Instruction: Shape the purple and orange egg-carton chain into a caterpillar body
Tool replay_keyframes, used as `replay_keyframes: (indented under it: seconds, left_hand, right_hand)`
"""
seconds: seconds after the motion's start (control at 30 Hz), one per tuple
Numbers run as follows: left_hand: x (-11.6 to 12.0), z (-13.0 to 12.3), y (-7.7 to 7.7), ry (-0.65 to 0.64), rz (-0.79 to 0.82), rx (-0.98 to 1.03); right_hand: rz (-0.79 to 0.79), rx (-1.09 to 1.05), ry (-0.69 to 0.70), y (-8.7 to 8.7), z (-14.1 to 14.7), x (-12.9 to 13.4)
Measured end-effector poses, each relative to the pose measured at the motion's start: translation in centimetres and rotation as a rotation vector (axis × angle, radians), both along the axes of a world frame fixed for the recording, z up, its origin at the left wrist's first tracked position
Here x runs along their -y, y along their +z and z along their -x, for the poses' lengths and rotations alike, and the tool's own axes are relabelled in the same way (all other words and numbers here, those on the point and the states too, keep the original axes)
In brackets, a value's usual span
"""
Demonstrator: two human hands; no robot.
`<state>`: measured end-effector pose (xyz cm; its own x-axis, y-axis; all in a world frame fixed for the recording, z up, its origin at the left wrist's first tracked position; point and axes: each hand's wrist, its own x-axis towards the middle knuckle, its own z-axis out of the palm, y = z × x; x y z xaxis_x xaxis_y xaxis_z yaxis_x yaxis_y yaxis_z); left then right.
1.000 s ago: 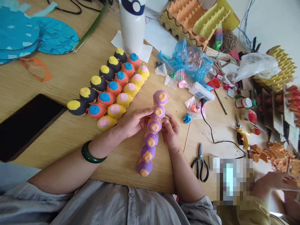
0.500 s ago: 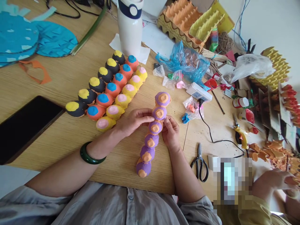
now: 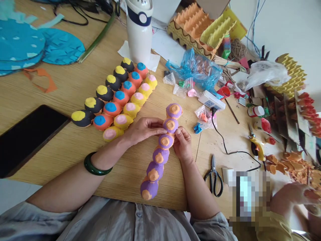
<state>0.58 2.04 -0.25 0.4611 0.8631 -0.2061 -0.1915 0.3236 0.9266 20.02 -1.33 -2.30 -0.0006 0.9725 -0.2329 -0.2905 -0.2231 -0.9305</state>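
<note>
Just beside the rows of painted egg-carton cups [image 3: 115, 97], a chain of purple egg-carton cups [image 3: 159, 152] stretches lengthwise over the worktop [image 3: 62, 110]. Each rounded purple cup has a rough orange centre, and the cups are stacked in a slightly curving line. The left hand [image 3: 144, 130] lies almost flat, fingers reaching across the chain's upper cups, while the right hand [image 3: 182, 144] curls closed against them from the other side.

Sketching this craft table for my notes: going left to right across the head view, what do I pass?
Black glossy smartphone, black egg-carton strip with yellow spots, purple-and-orange egg-carton strip, black-handled steel scissors, yellow glue gun
</note>
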Motion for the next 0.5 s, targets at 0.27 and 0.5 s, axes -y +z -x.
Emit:
replay_keyframes:
  seconds: [0.27,0.5]
  left_hand:
    - [0.10,-0.32,0.20,0.019,0.023,-0.070]
    - [0.10,-0.38,-0.51,0.001,0.120,0.034]
  right_hand:
    - [-0.028,0.018,0.021,-0.35,-0.09,0.10]
    - [-0.022,-0.030,0.005,-0.26,-0.05,0.05]
